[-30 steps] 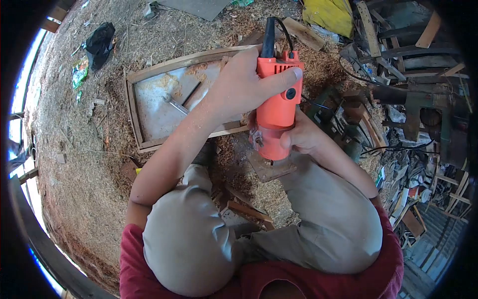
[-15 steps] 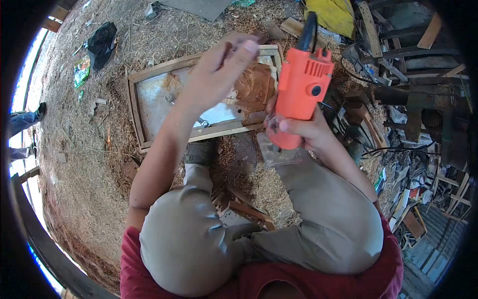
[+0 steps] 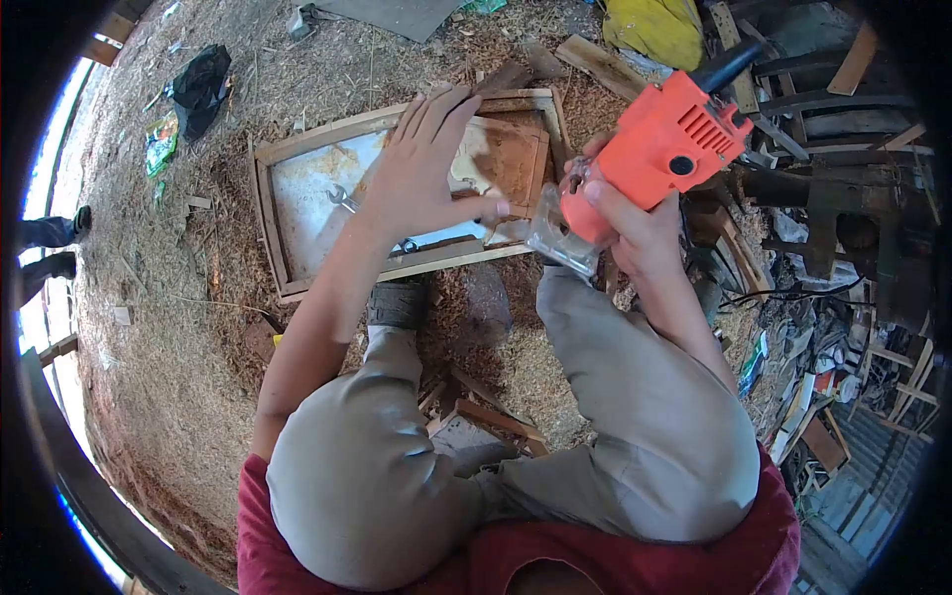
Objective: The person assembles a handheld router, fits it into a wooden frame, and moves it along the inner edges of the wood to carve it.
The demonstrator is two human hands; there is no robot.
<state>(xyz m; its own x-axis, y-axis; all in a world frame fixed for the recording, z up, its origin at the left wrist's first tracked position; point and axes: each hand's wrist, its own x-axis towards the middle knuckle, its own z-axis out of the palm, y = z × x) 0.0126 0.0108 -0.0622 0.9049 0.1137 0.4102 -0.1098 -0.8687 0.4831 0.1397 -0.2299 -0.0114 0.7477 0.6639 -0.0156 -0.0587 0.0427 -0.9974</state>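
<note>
My right hand [image 3: 638,230] is wrapped around an orange trim router [image 3: 659,139], tilted so its black cord end points up and right. Its clear plastic base [image 3: 563,238] faces down and left. With fingers spread, my left hand [image 3: 421,174] hovers over a shallow wood-framed tray [image 3: 260,203] and holds nothing. A carved brown wooden panel [image 3: 516,159] lies in the tray's right part, partly hidden by that hand. A metal wrench [image 3: 340,197] rests on the tray's pale bottom, its middle hidden behind my left wrist.
Wood shavings cover the ground. A black plastic bag [image 3: 201,89] lies at upper left, a yellow sack [image 3: 654,38] at the top. Wood scraps and metal parts crowd the right side. Another person's legs [image 3: 50,233] show at the far left.
The router has tipped over to the right in my right hand, its base swinging up and left. My left hand has turned and spread its fingers lower over the wooden panel.
</note>
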